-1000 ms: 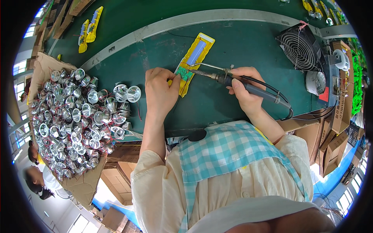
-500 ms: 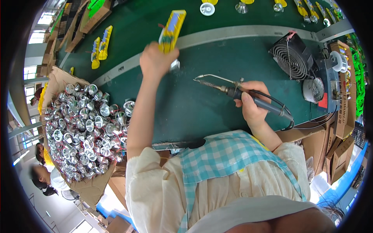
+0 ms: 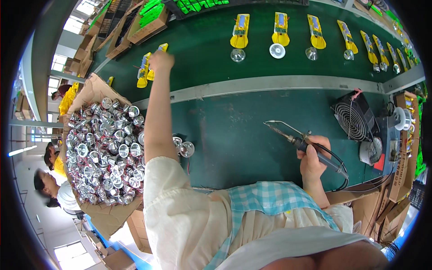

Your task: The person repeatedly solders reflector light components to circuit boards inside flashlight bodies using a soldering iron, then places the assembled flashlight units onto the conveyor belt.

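Note:
My left hand point(image 3: 161, 61) reaches out to the far left, over the nearer edge of the belt. It lies at one of two yellow casings, partly covering it; its fingers are blurred and partly hidden. The other yellow casing point(image 3: 143, 72) sits just left of it. Closed round a soldering iron point(image 3: 310, 149), my right hand point(image 3: 313, 162) stays above the green bench. A thin curved metal tube runs along the iron to its tip. Beside my left forearm, a few silvery lamp reflectors point(image 3: 186, 149) with wires rest on the bench.
A cardboard box point(image 3: 102, 220) heaped with silvery reflectors stands at left. Beyond a grey rail point(image 3: 270, 85), several yellow casings point(image 3: 240, 31) with reflectors line the green belt. A black fan point(image 3: 353, 118), a round tin point(image 3: 370, 152) and a solder reel point(image 3: 403, 119) stand at right.
My left hand has let go of a yellow casing, which now lies on the belt with its reflector, and has moved left to the casing pair. The soldering iron remains in my right hand.

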The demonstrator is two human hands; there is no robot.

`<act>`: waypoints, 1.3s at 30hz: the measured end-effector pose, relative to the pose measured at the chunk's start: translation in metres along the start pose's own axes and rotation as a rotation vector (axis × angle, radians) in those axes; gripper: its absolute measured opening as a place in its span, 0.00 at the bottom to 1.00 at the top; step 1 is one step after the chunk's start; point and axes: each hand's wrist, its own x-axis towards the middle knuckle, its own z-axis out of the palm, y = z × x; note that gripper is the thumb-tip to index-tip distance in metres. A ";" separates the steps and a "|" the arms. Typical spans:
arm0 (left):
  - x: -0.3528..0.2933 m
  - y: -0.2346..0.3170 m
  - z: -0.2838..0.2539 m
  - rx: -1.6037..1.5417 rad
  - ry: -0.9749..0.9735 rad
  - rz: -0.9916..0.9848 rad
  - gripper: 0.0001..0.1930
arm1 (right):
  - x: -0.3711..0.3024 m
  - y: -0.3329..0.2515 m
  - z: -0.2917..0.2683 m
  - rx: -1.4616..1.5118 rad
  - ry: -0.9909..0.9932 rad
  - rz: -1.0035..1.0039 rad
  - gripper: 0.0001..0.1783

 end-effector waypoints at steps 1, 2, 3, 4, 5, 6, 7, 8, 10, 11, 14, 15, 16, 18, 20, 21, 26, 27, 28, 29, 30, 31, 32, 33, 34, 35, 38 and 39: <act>0.010 -0.029 0.013 0.056 -0.052 -0.036 0.23 | -0.001 0.000 0.002 0.008 -0.015 -0.007 0.10; 0.016 -0.049 0.024 0.106 -0.106 -0.064 0.23 | -0.001 0.000 0.004 0.000 0.002 0.008 0.10; 0.016 -0.061 0.035 0.088 -0.073 -0.070 0.23 | -0.001 -0.001 0.003 -0.013 0.026 0.019 0.10; 0.011 -0.064 0.041 0.067 -0.039 -0.072 0.24 | -0.001 -0.001 0.001 -0.016 0.032 0.034 0.09; 0.007 -0.060 0.037 0.087 -0.040 -0.008 0.24 | 0.000 0.001 0.000 -0.017 0.039 0.050 0.09; 0.002 -0.058 0.031 0.107 -0.041 0.055 0.25 | 0.000 0.001 0.000 -0.012 0.051 0.054 0.09; -0.012 -0.045 0.013 0.054 -0.046 0.029 0.24 | 0.001 0.003 -0.001 -0.011 0.052 0.041 0.09; -0.024 -0.036 -0.002 0.025 -0.010 0.053 0.25 | 0.000 0.003 -0.001 -0.007 0.040 0.034 0.09; -0.046 -0.032 -0.010 -0.062 0.051 0.120 0.25 | 0.000 0.002 0.000 -0.002 0.013 0.030 0.09; -0.068 -0.022 -0.020 -0.183 0.014 0.142 0.25 | 0.000 0.002 -0.001 0.020 0.012 0.003 0.09; -0.163 -0.005 -0.047 -0.433 -0.055 0.433 0.24 | -0.007 -0.005 -0.002 0.043 0.052 0.005 0.09; -0.200 0.001 -0.055 -0.527 -0.073 0.483 0.23 | -0.006 -0.007 -0.003 0.055 0.056 0.008 0.09; -0.234 0.004 -0.059 -0.569 -0.106 0.477 0.24 | -0.005 -0.007 -0.002 0.087 0.006 -0.033 0.09; -0.283 0.012 -0.050 -0.658 -0.116 0.562 0.25 | -0.001 -0.005 0.004 0.114 -0.036 -0.064 0.09; -0.312 0.022 -0.039 -0.705 -0.078 0.596 0.25 | -0.001 -0.004 0.007 0.110 -0.048 -0.048 0.09; -0.320 0.028 -0.033 -0.714 -0.077 0.543 0.25 | -0.001 -0.005 0.010 0.109 -0.056 -0.032 0.09; -0.316 0.004 -0.047 -0.741 0.080 0.614 0.33 | -0.002 -0.003 0.010 0.054 -0.063 -0.019 0.09; -0.310 -0.012 -0.048 -0.664 0.138 0.563 0.31 | -0.004 -0.003 0.007 0.044 -0.058 -0.020 0.09; -0.303 -0.032 -0.051 -0.604 0.216 0.476 0.25 | -0.005 -0.003 0.008 0.045 -0.058 -0.036 0.09; -0.296 -0.057 -0.051 -0.500 0.282 0.381 0.21 | -0.007 -0.005 0.010 0.054 -0.067 -0.049 0.09; -0.284 -0.078 -0.044 -0.378 0.355 0.355 0.18 | -0.004 0.000 0.011 0.057 -0.066 -0.028 0.09; -0.277 -0.098 -0.042 -0.354 0.318 0.324 0.16 | -0.005 -0.001 0.010 0.059 -0.065 -0.027 0.09; -0.274 -0.110 -0.039 -0.400 0.280 0.278 0.13 | -0.006 -0.001 0.010 0.059 -0.065 -0.029 0.09; -0.270 -0.117 -0.036 -0.402 0.280 0.283 0.13 | -0.008 0.000 0.010 0.058 -0.061 -0.031 0.09; -0.267 -0.123 -0.035 -0.407 0.253 0.377 0.13 | -0.008 -0.001 0.010 0.052 -0.060 -0.020 0.09; -0.263 -0.126 -0.032 -0.413 0.225 0.473 0.12 | -0.009 -0.002 0.010 0.044 -0.058 -0.009 0.09; -0.243 -0.118 -0.025 -0.378 0.146 0.534 0.07 | -0.009 -0.002 0.011 0.049 -0.054 0.016 0.09; -0.239 -0.112 -0.027 -0.363 0.076 0.571 0.05 | -0.009 -0.002 0.011 0.043 -0.046 0.016 0.09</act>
